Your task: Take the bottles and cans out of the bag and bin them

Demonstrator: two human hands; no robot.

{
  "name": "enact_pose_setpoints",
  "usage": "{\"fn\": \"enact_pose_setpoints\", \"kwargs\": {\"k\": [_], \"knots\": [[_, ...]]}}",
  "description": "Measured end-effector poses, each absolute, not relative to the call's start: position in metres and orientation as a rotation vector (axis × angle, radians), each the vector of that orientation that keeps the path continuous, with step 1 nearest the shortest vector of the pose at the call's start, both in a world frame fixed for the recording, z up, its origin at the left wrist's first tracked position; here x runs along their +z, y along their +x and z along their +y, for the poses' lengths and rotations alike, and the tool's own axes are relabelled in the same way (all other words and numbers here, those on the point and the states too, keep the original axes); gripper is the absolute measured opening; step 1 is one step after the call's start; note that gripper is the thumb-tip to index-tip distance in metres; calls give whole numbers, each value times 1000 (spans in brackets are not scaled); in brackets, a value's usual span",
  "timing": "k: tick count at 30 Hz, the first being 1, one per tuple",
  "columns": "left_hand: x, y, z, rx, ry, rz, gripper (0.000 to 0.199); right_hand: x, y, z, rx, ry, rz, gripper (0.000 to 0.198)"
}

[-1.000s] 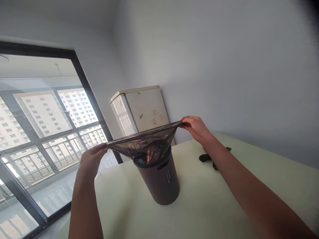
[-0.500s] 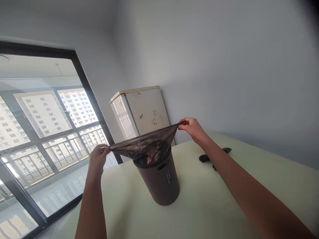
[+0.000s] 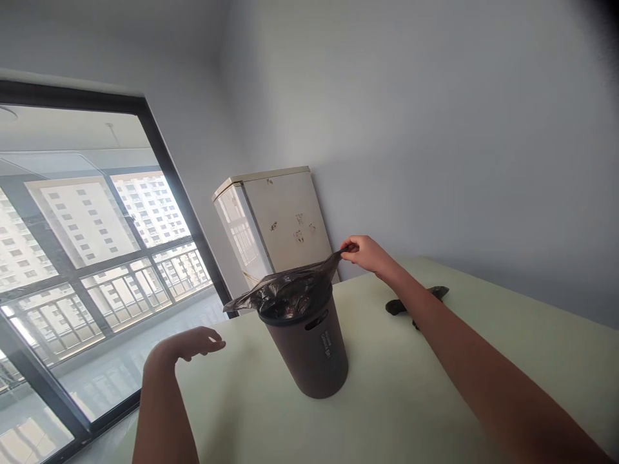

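A dark trash bin (image 3: pixel 309 357) with pale lettering and a slot below its rim stands on the table. Out of its mouth spreads a thin black garbage bag (image 3: pixel 294 283), with its contents hard to make out through the film. My right hand (image 3: pixel 365 253) pinches the bag's right corner and pulls it taut above the rim. The bag's left corner hangs loose past the rim. Lower down, left of the bin, my left hand (image 3: pixel 196 343) is apart from the bag, its fingers loosely bent with nothing in them.
On the pale green table (image 3: pixel 387 380), a crumpled black plastic piece (image 3: pixel 400 307) lies partly behind my right forearm. A white cabinet (image 3: pixel 290 219) with worn marks stands behind the table, against the grey wall. Dark-framed glass doors (image 3: pixel 97 258) are at the left.
My left hand has let go of the bag's left corner and dropped down. That side of the bag has gone slack. My right hand, still gripping, has come slightly lower.
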State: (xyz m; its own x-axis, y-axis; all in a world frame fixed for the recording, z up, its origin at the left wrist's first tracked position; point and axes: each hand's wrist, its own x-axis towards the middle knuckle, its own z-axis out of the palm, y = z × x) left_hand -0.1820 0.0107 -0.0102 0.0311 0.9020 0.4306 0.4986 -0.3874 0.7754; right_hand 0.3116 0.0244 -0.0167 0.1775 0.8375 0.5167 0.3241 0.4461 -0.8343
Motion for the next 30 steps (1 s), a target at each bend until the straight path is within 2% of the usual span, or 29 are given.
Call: {"fn": "enact_pose_setpoints", "kwargs": {"k": [8, 16, 19, 24, 30], "knots": [[-34, -131, 39, 775, 1972, 1003, 86, -13, 312, 21, 494, -1059, -1355, 18], [-63, -124, 57, 477, 1882, 887, 76, -11, 312, 15, 535, -998, -1355, 18], [-66, -112, 56, 592, 1864, 835, 71, -10, 312, 15, 554, -992, -1341, 19], [-63, -87, 51, 952, 1754, 945, 48, -6, 308, 10, 606, -964, -1323, 18], [-52, -70, 42, 1094, 1748, 906, 43, -7, 308, 11, 644, -961, -1343, 19]]}}
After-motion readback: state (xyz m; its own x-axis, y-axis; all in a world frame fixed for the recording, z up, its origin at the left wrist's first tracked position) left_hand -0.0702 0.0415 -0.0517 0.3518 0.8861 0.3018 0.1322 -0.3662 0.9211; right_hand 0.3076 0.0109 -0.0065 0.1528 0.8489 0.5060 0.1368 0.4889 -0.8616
